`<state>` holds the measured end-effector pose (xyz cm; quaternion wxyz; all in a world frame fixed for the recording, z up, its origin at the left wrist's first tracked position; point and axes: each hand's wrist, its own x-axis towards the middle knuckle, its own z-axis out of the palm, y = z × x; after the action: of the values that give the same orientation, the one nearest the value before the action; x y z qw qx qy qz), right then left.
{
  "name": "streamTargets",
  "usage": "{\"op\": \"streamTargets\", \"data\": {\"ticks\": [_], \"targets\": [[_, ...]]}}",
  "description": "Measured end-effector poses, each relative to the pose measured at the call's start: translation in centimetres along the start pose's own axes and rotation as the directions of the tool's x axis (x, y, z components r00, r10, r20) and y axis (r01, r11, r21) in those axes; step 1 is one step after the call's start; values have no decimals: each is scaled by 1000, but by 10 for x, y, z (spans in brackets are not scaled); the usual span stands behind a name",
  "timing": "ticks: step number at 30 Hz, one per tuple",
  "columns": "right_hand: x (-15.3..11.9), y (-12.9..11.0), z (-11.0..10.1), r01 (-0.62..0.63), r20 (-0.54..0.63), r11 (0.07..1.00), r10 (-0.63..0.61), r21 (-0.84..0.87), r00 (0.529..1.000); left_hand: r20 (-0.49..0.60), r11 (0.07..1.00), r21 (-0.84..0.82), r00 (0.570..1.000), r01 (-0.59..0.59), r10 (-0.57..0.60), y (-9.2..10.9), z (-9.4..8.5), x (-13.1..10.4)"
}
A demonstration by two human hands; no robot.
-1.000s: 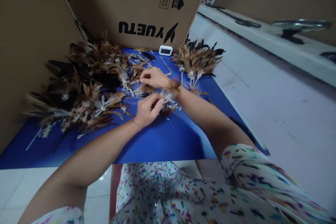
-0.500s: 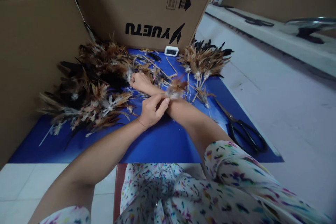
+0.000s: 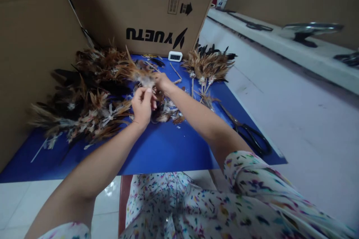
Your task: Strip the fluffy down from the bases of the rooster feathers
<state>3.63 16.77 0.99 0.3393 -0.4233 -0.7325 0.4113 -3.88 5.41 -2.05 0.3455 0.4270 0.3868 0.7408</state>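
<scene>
My left hand (image 3: 142,107) pinches a small bunch of feathers (image 3: 141,75), brown at the tips and fluffy white at the base. Its thumb and fingers are closed at the lower end, and the tips point up and away. Right against the bunch, my right hand (image 3: 163,84) has its fingers curled in. The feathers partly hide those fingers, so what they hold does not show. A large heap of brown and black feather bunches (image 3: 95,110) lies to the left. Below the hands are loose feathers (image 3: 168,111) on the blue board (image 3: 168,149).
Several feather bunches on sticks (image 3: 206,68) lie at the back right. Black-handled scissors (image 3: 249,134) rest near the right edge. A small white digital timer (image 3: 175,56) stands before a cardboard box (image 3: 151,3). A thin stick (image 3: 175,71) lies nearby.
My left hand has moved left and away from me with the feather bunch, off my right forearm. My right hand has left the heap and come to the bunch. The view has shifted slightly.
</scene>
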Motion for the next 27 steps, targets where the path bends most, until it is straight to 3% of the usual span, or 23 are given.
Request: {"op": "streamTargets", "data": {"ticks": [4,6,14,21,27], "targets": [[-17,-4,-8,-63,-97,987,78,147,992,-217,969,-113,947,219,-239,-2,-7,22],[-25,-3,-11,-29,-110,986,47,163,993,-255,952,-144,920,269,-298,1,-10,28],[-43,-7,-8,201,-68,971,-211,-129,975,-219,954,-153,932,259,-288,5,-17,38],[-44,-7,4,231,31,966,-229,-112,973,-235,969,-98,941,226,-243,3,-21,42],[-42,2,6,158,106,987,-154,-23,982,-216,962,-60,938,266,-272,4,-19,41]]}}
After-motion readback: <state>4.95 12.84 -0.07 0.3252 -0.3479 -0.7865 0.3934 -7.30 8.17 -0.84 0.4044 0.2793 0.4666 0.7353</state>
